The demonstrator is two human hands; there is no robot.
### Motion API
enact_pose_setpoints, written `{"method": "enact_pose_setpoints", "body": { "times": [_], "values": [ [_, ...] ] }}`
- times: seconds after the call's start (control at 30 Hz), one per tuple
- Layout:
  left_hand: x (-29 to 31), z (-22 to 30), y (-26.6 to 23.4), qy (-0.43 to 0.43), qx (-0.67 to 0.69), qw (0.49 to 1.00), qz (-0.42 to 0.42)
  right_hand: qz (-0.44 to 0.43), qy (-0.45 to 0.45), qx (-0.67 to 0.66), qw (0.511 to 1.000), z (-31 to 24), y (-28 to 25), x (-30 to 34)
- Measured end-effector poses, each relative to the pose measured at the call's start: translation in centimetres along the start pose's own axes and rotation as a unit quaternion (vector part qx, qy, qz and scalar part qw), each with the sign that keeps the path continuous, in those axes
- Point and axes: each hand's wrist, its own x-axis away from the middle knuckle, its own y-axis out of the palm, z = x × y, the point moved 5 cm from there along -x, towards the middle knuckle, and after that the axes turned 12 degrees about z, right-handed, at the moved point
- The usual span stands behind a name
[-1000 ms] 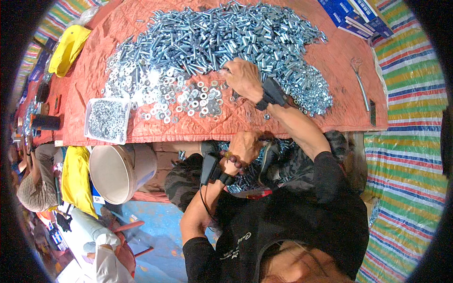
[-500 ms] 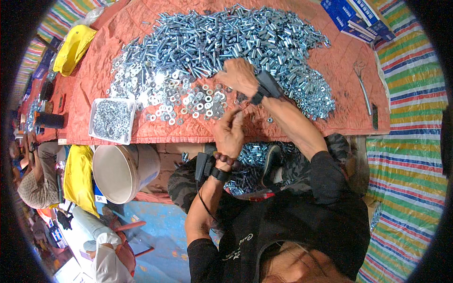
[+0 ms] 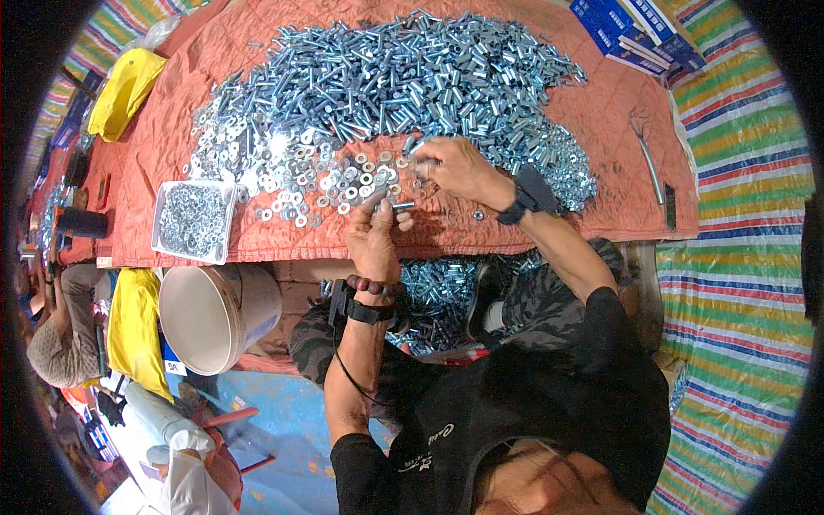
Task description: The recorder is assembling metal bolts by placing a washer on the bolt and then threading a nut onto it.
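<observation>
My left hand point(image 3: 372, 239), near the table's front edge, pinches a silvery bolt point(image 3: 403, 206) that points to the right. To its upper right my right hand point(image 3: 463, 174) hovers just below the heap, fingers curled together and slightly blurred; anything in them is hidden. A large heap of bolts and metal sleeves point(image 3: 429, 77) spreads behind both hands. Flat washers point(image 3: 348, 182) lie loose beyond my left hand, and small nuts point(image 3: 573, 176) are massed right of my right hand.
A white tray point(image 3: 159, 219) of small metal rings stands left on the red quilted cloth point(image 3: 618, 163). A white bucket point(image 3: 193, 322) sits below it. At the right lie a wire whisk-like tool point(image 3: 650, 159) and blue boxes point(image 3: 639, 34). Another person point(image 3: 184, 463) is at lower left.
My right hand has drawn back from the heap toward me and slightly right. My left hand has shifted left, and a bolt now shows in its fingers. The whole view has shifted slightly.
</observation>
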Motion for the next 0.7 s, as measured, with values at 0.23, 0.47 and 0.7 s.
{"method": "enact_pose_setpoints", "body": {
  "times": [0.23, 0.47, 0.7],
  "values": [
    [0.1, 0.6, 0.1, -0.033, 0.019, 0.999, 0.022, 0.001, -0.029, 0.284, 0.958, 2.8, 1.3, -0.9],
    [0.2, 1.1, -0.1, -0.035, 0.025, 0.999, 0.003, -0.023, 0.257, -0.283, 0.924, 0.7, -0.1, 2.2],
    [0.8, 1.3, 0.8, -0.055, 0.067, 0.996, -0.013, -0.002, 0.268, -0.435, 0.859, -1.3, 0.6, 4.9]
  ]
}}
